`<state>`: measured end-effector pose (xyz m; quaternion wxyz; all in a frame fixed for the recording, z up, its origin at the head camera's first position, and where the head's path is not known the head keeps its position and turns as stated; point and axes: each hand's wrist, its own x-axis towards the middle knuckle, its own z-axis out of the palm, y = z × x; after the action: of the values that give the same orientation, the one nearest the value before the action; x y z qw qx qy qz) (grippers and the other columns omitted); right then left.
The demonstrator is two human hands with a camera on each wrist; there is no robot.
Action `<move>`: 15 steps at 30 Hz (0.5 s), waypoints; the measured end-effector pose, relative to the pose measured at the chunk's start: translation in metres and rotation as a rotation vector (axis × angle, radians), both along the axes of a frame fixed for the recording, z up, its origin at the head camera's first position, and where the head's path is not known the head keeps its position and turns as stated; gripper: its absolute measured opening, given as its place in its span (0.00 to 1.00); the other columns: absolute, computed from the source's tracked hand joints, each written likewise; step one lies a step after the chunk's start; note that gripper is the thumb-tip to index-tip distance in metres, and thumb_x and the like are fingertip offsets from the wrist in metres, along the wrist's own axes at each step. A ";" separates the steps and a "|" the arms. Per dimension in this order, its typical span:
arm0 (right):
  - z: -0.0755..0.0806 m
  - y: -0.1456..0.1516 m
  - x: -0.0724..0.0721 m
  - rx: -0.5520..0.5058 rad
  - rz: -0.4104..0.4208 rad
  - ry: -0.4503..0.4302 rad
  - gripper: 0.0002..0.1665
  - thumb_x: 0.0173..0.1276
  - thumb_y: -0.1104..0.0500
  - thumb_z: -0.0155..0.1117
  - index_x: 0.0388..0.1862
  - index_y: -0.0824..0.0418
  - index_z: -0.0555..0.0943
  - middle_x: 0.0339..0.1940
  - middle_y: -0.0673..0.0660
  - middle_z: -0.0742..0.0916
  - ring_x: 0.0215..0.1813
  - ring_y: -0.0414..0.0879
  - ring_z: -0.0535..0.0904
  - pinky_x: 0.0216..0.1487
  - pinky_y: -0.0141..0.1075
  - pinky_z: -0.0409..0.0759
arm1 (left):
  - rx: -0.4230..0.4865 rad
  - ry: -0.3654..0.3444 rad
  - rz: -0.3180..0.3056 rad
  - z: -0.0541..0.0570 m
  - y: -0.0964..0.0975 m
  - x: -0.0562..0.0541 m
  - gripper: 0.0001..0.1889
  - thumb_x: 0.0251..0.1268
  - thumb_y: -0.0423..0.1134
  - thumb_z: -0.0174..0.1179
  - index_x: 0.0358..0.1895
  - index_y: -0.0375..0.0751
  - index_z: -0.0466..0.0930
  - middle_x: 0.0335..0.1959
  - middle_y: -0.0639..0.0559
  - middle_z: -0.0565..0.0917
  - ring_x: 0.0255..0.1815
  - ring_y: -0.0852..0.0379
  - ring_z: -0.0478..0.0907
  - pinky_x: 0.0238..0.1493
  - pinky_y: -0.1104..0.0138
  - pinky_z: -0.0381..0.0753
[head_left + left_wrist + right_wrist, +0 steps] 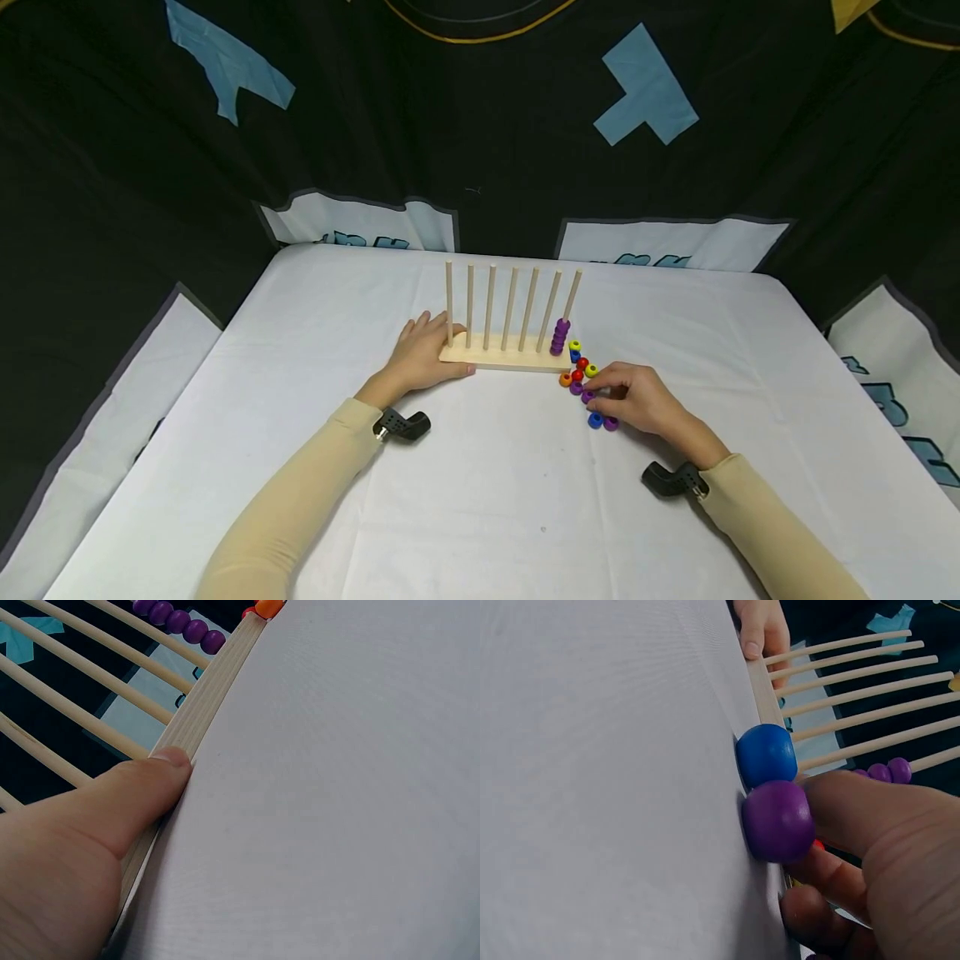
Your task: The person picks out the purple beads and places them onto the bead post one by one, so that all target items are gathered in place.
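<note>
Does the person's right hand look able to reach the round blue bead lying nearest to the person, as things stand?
Probably yes: the right hand is close, and the near side of the round blue bead looks free. However, the hand seems to pinch a round purple bead, perhaps needing release first.

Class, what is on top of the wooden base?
Seven pegs stand on the wooden base. Purple beads are stacked on the rightmost peg, hiding its lower part. The left hand covers part of the left end; the wood there cannot be seen.

white-covered table, black curtain behind, two light-blue patches on it, white panels with blue markings
</note>
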<state>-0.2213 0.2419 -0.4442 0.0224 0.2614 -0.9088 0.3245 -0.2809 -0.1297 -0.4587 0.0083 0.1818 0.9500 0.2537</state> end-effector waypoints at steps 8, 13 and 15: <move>0.000 0.004 0.000 -0.012 -0.130 -0.054 0.12 0.61 0.66 0.73 0.44 0.62 0.90 0.37 0.56 0.92 0.31 0.40 0.76 0.32 0.27 0.77 | -0.011 0.007 0.002 0.000 0.000 0.000 0.42 0.57 0.63 0.68 0.72 0.44 0.73 0.80 0.35 0.61 0.83 0.28 0.47 0.81 0.35 0.42; 0.000 0.004 -0.001 -0.045 -0.152 -0.068 0.13 0.62 0.67 0.72 0.46 0.64 0.89 0.40 0.60 0.92 0.32 0.42 0.75 0.31 0.27 0.76 | -0.009 0.009 0.002 0.000 0.000 0.000 0.42 0.57 0.63 0.68 0.72 0.44 0.73 0.80 0.35 0.61 0.83 0.27 0.47 0.80 0.35 0.42; 0.000 0.004 -0.001 -0.052 -0.150 -0.072 0.14 0.62 0.67 0.72 0.48 0.65 0.89 0.42 0.61 0.92 0.32 0.42 0.75 0.31 0.27 0.76 | -0.007 0.009 0.002 0.000 0.000 0.000 0.42 0.57 0.63 0.68 0.72 0.44 0.73 0.80 0.35 0.61 0.83 0.27 0.47 0.81 0.35 0.42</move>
<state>-0.2224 0.2463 -0.4447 0.0208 0.1801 -0.9174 0.3543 -0.2809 -0.1293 -0.4584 0.0046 0.1821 0.9511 0.2493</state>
